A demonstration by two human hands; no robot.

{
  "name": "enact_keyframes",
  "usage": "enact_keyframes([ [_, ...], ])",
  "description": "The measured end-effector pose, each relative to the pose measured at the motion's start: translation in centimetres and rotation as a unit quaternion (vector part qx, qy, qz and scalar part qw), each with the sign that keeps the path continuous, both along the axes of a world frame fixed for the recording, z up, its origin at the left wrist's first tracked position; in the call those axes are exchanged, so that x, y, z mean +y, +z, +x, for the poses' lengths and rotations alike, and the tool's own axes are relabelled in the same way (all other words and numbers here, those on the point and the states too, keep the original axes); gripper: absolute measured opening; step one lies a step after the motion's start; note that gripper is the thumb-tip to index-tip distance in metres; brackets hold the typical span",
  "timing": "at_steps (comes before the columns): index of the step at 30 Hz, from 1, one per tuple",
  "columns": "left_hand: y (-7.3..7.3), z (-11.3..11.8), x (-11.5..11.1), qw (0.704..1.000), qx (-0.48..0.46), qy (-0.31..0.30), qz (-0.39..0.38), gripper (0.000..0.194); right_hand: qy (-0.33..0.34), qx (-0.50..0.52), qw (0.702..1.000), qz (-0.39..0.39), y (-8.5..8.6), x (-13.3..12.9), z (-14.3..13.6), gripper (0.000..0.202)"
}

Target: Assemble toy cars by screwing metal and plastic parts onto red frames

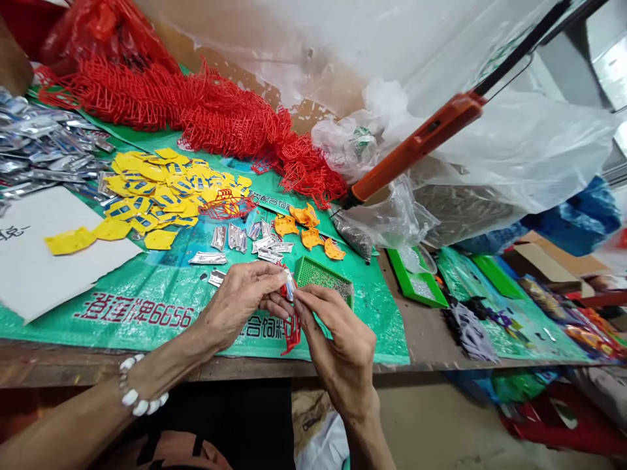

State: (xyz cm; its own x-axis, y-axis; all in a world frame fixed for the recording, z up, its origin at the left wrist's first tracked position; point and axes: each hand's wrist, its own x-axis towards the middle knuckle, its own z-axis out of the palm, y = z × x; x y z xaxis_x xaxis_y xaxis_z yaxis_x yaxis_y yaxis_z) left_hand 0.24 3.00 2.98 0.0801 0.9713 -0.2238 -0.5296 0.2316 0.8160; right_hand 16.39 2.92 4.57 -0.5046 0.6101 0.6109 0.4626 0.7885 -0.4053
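Presently, the left hand (240,301) and the right hand (337,333) grip a silvery piece (289,286) between their fingertips, above the counter (235,369), and this close handling step seems to require steady, small finger movements.

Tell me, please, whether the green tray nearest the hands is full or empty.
Neither, it is partly filled: small loose pieces cover much of the green tray, but its left end shows bare.
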Motion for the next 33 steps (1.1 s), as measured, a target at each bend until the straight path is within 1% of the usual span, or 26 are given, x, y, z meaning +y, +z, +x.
enact_keyframes([
  [2,0.0,0.0,0.0,1.0,-0.004,-0.006,0.006,0.018,0.01,-0.01,1.0,-0.006,0.2,0.1,0.4,0.029],
  [5,-0.2,0.2,0.0,1.0,0.009,-0.011,0.013,0.019,0.023,-0.035,0.998,-0.042,0.5,0.1,0.8,0.03],
  [6,-0.2,0.3,0.0,1.0,0.015,-0.012,0.017,0.019,0.025,-0.035,0.998,-0.042,0.6,0.1,0.9,0.03],
  [7,-0.2,0.3,0.0,0.999,0.021,-0.014,0.021,0.02,0.024,-0.032,0.999,-0.03,0.5,0.1,1.0,0.031],
  [12,0.0,0.7,0.1,0.999,0.029,-0.001,0.028,0.019,-0.017,-0.047,0.995,0.087,0.0,-0.2,1.1,0.033],
  [14,0.2,0.9,0.2,0.999,0.022,0.005,0.026,0.018,-0.033,-0.049,0.992,0.109,-0.2,-0.2,1.1,0.031],
  [17,0.4,1.2,0.3,0.999,0.026,0.004,0.041,0.018,-0.051,-0.04,0.991,0.12,-0.2,-0.2,1.1,0.03],
  [21,0.5,1.6,0.4,0.998,0.032,0.007,0.052,0.021,-0.078,-0.021,0.99,0.115,0.1,-0.2,1.2,0.031],
  [27,0.6,1.8,0.7,0.999,0.016,0.029,0.033,0.025,-0.092,0.041,0.993,0.065,0.2,0.2,1.1,0.023],
  [33,0.6,2.1,0.8,0.999,0.008,0.028,0.016,0.019,-0.118,0.068,0.99,0.024,0.1,0.3,1.1,0.023],
])
